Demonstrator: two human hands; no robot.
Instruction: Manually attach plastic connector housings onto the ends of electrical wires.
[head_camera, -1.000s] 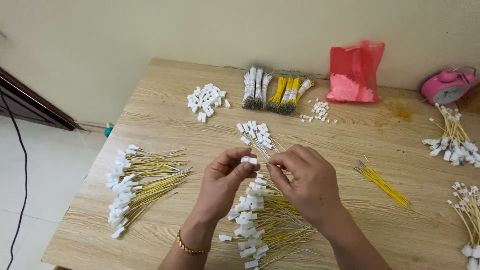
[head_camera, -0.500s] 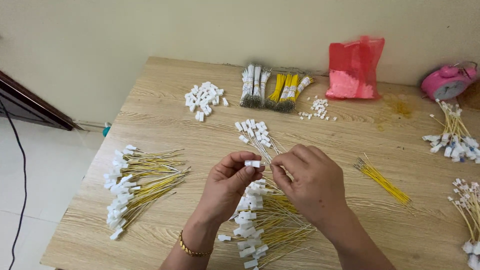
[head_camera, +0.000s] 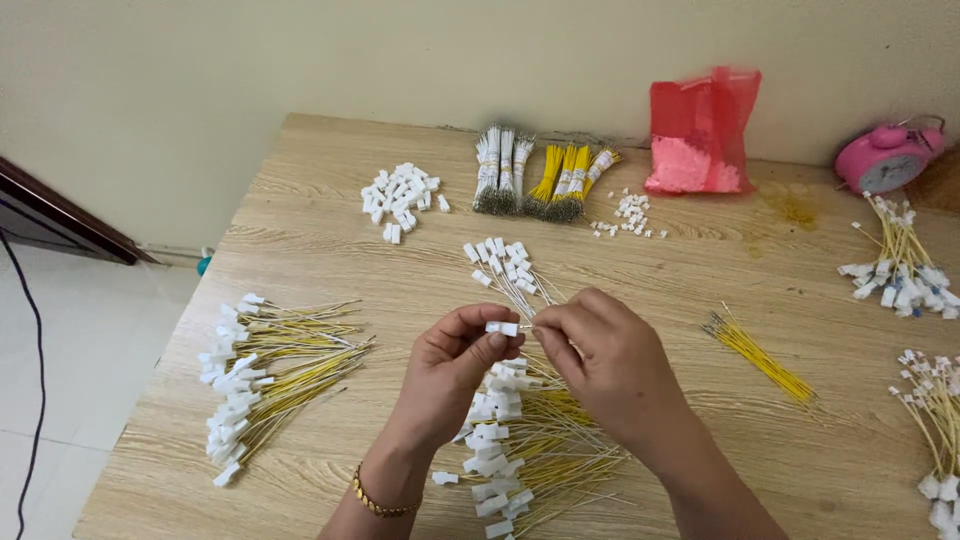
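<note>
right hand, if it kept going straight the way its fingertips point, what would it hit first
The right hand points left, toward the small white connector pinched in the left hand. It would meet that connector first, then the left hand's fingertips. The gap between them looks slight, though depth is hard to judge.

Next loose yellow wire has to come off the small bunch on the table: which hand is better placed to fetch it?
Probably the right hand: the loose yellow wires lie on its side, with bare table between. The left hand pinches the white connector and would have to cross over.
</note>
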